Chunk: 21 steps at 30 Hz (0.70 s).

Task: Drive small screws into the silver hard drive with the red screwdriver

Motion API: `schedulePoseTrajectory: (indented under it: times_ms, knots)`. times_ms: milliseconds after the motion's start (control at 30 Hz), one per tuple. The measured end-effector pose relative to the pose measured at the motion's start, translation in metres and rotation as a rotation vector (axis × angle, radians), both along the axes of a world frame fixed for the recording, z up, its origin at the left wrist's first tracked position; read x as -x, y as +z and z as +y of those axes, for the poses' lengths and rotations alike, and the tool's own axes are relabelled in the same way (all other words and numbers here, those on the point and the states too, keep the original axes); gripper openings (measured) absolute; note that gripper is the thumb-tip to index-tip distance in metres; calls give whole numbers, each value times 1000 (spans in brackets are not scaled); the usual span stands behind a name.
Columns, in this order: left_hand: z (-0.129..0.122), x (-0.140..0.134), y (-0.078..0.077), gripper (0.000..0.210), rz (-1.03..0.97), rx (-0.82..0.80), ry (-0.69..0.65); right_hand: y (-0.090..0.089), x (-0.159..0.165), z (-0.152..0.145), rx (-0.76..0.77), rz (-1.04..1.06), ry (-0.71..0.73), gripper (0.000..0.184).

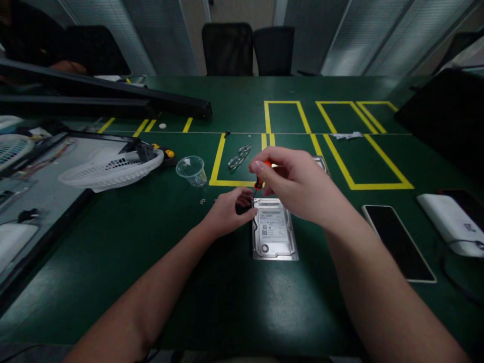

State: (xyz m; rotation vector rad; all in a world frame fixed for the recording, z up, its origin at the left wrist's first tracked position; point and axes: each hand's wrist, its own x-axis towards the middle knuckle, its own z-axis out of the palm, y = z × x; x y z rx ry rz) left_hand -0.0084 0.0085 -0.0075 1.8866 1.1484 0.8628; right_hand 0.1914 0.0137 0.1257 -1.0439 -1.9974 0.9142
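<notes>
A silver hard drive (274,232) lies flat on the green mat in front of me. My right hand (295,184) is closed around a small screwdriver with an orange handle (260,179), held upright, its tip down at the drive's far left corner. My left hand (229,212) rests on the mat beside that same corner, fingers curled against the drive's edge. Whether the left fingers pinch anything is hidden.
A clear plastic cup (192,170) and folded glasses (239,156) sit beyond the drive. A white fan grille (109,169) lies at left, a phone (399,242) and a white box (449,222) at right. Tiny screws (202,201) lie near the cup. Yellow tape outlines (342,169) mark the mat.
</notes>
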Motion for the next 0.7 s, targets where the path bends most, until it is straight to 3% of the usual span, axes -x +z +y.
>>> schedulePoseTrajectory:
  times_ms: [467, 600, 700]
  knots:
    - [0, 3, -3, 45, 7, -9, -7, -1, -1, -2, -34, -44, -195, 26]
    - [1, 2, -2, 44, 1, 2, -4, -1, 0, -3, -59, 2, -130, 10]
    - [1, 2, -2, 45, -1, 1, -5, 2, 1, -3, -58, 28, -27, 14]
